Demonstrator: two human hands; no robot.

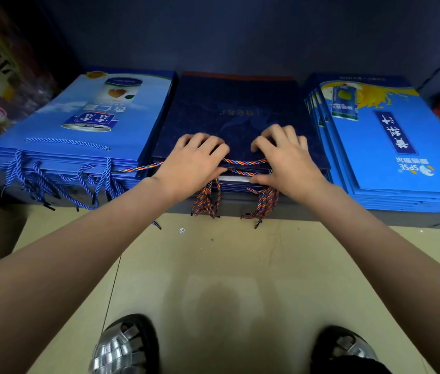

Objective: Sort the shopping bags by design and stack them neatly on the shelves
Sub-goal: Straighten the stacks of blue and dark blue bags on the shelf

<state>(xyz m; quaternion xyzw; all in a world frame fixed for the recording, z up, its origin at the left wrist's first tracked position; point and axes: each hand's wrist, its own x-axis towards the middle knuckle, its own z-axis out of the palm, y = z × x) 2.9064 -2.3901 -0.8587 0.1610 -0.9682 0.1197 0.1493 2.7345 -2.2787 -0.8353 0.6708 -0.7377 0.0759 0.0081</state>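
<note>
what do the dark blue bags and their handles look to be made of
The dark blue bags look like stiff coated paper or thin card with a fairly matte finish: they lie flat with crisp edges and show little glare. Their handles look like twisted cord of red, orange and blue strands, likely a synthetic or cotton fibre, with dark capped tips.

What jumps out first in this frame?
Both hands, left hand and right hand, grip the front edge of the navy stack, centre shelf, over its multicoloured cords. Light blue stacks flank it: can-print stack left, yellow-splash stack right.
</note>
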